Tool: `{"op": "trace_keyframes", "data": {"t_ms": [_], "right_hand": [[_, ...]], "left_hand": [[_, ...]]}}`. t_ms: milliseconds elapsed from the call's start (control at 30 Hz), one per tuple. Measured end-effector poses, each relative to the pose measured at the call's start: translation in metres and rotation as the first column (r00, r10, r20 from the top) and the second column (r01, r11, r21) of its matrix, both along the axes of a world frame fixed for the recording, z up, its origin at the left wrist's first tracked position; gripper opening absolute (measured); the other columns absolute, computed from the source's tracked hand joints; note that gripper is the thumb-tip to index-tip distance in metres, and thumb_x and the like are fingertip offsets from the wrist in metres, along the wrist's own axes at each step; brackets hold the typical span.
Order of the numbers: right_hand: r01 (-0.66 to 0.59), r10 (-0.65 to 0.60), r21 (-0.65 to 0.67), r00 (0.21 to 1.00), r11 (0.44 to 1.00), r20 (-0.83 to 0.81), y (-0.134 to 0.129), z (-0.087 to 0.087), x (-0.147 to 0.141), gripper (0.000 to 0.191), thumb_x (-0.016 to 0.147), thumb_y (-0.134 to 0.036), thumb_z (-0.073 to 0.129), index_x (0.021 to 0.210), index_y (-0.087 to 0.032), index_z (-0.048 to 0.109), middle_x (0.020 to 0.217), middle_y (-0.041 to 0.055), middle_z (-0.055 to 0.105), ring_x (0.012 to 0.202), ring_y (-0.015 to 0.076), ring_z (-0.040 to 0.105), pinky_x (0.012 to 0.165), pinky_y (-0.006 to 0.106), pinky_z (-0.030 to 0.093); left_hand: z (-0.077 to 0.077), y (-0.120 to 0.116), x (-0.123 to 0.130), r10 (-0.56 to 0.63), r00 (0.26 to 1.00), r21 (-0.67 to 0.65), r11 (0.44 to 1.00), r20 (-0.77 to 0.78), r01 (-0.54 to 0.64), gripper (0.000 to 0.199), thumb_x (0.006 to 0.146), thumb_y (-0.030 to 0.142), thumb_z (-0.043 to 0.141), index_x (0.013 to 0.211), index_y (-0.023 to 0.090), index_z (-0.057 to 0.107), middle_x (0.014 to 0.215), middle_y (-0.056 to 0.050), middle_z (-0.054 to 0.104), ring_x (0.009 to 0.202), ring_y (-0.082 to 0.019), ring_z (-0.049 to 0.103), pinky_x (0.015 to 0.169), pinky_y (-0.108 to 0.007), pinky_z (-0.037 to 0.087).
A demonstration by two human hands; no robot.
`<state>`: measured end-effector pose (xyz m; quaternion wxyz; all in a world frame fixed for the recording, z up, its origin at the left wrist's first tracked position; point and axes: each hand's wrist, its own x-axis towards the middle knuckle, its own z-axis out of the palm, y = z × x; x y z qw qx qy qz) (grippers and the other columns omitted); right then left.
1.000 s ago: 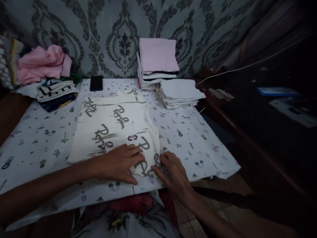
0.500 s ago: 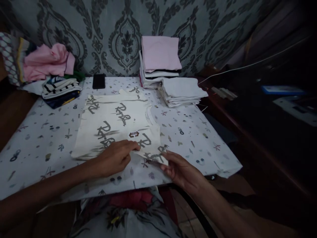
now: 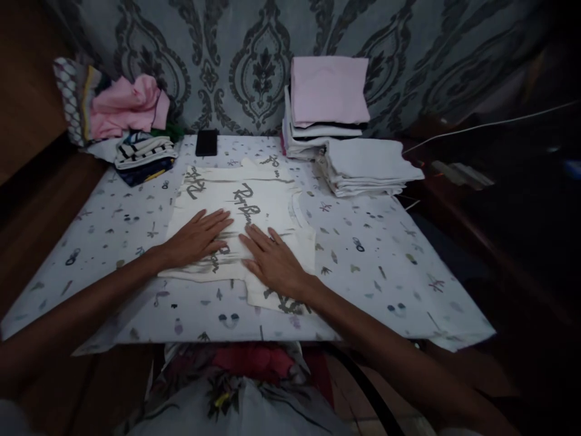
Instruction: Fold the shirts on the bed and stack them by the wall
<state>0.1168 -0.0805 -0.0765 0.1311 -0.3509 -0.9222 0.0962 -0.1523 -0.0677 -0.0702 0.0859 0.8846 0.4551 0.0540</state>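
Observation:
A cream T-shirt (image 3: 218, 194) with dark brush-style lettering lies spread on the table, its neckline toward the right. My left hand (image 3: 197, 237) rests flat on its lower left part, fingers stretched out. Just to the right, my right hand (image 3: 272, 257) also presses flat on the fabric with spread fingers, over the chest area. Below that hand, the near sleeve juts toward the table's front edge. Neither hand grips anything. The small brown chest badge is hidden.
On the table (image 3: 376, 290), folded white clothes (image 3: 367, 166) sit at the back right beside a taller stack topped with a pink piece (image 3: 330, 91). A black phone (image 3: 207, 143) lies at the back. Heaped pink clothing (image 3: 129, 106) tops folded garments (image 3: 145, 157) at back left.
Both hands have let go of the shirt's near edge and moved up onto its middle, fingers now flat. The near sleeve lies down on the table. The view has shifted left.

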Motion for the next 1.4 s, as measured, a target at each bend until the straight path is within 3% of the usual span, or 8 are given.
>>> {"op": "trace_keyframes", "data": {"t_ms": [300,467,600,800,967,1133,1267,1400], "right_hand": [[-0.043,0.042,0.041,0.999,0.998,0.023,-0.006,-0.013,0.021,0.054,0.105,-0.048,0.029,0.153,-0.022,0.035,0.161,0.0134,0.035,0.153,0.0259,0.023,0.123,0.055,0.022],[-0.170,0.171,0.011,0.984,0.985,-0.047,-0.017,-0.004,0.003,0.048,0.106,-0.040,0.034,0.145,-0.017,0.046,0.155,0.0182,0.043,0.151,0.0275,0.029,0.121,0.057,0.025],[-0.321,0.316,-0.098,0.946,0.942,-0.070,-0.016,0.004,-0.025,0.050,0.105,-0.042,0.037,0.148,-0.016,0.043,0.159,0.0185,0.036,0.152,0.0270,0.024,0.122,0.057,0.022],[-0.416,0.416,-0.257,0.907,0.872,-0.058,-0.006,0.009,-0.059,0.074,0.099,-0.057,0.045,0.158,-0.016,0.025,0.165,0.0166,0.023,0.155,0.0245,0.012,0.126,0.051,0.010],[-0.443,0.462,-0.293,0.887,0.847,-0.005,-0.011,0.010,-0.065,0.079,0.097,-0.056,0.050,0.157,-0.012,0.027,0.166,0.0189,0.020,0.155,0.0281,0.008,0.125,0.053,0.002],[-0.551,0.552,-0.260,0.831,0.793,-0.076,-0.014,0.021,-0.064,0.062,0.100,-0.050,0.048,0.151,-0.015,0.042,0.161,0.0148,0.034,0.153,0.0243,0.021,0.126,0.049,0.008],[-0.439,0.408,-0.149,0.892,0.886,-0.196,0.001,0.023,-0.067,0.039,0.105,-0.032,0.038,0.135,-0.018,0.058,0.140,0.0097,0.062,0.136,0.0176,0.050,0.119,0.038,0.033],[-0.142,0.140,-0.012,0.987,0.990,-0.075,0.033,0.005,-0.043,0.046,0.102,-0.031,0.041,0.144,-0.014,0.050,0.150,0.0161,0.052,0.143,0.0250,0.043,0.120,0.050,0.032]], "left_hand": [[0.020,-0.061,-0.069,0.241,0.969,-0.066,0.967,-0.051,-0.244,0.067,0.100,0.062,0.021,0.150,0.021,0.040,0.159,-0.012,0.039,0.145,-0.030,0.036,0.117,-0.046,0.030],[0.043,-0.082,-0.058,0.660,0.748,-0.199,0.726,-0.070,-0.658,0.055,0.090,0.069,0.038,0.086,0.020,0.061,0.089,-0.008,0.067,0.082,-0.026,0.063,0.069,-0.035,0.047],[0.048,-0.084,-0.046,0.704,0.697,-0.484,0.662,0.137,-0.573,0.043,0.074,0.065,0.063,0.072,0.022,0.057,0.074,-0.001,0.060,0.069,-0.019,0.058,0.061,-0.028,0.043],[0.057,-0.082,-0.026,0.890,0.220,-0.849,0.449,0.399,-0.278,0.038,0.064,0.044,0.078,0.087,0.022,0.057,0.075,-0.001,0.066,0.071,-0.019,0.064,0.065,-0.028,0.053],[0.058,-0.090,-0.043,0.924,0.352,-0.935,0.247,0.149,-0.254,0.044,0.066,0.048,0.076,0.091,0.022,0.050,0.057,0.002,0.061,0.044,-0.014,0.053,0.041,-0.022,0.034],[0.066,-0.085,-0.045,0.727,0.671,-0.443,0.654,0.146,-0.612,0.036,0.082,0.058,0.057,0.095,0.025,0.048,0.053,0.006,0.054,0.048,-0.017,0.052,0.046,-0.025,0.036],[0.053,-0.058,0.006,0.473,0.817,-0.195,0.881,0.331,-0.431,0.039,0.098,0.049,0.036,0.122,0.023,0.050,0.106,-0.009,0.071,0.089,-0.022,0.069,0.075,-0.035,0.054],[0.008,-0.032,0.036,0.284,0.915,-0.120,0.958,0.288,-0.259,0.067,0.100,0.056,0.032,0.155,0.017,0.028,0.156,-0.020,0.042,0.142,-0.029,0.044,0.113,-0.045,0.041]]}}
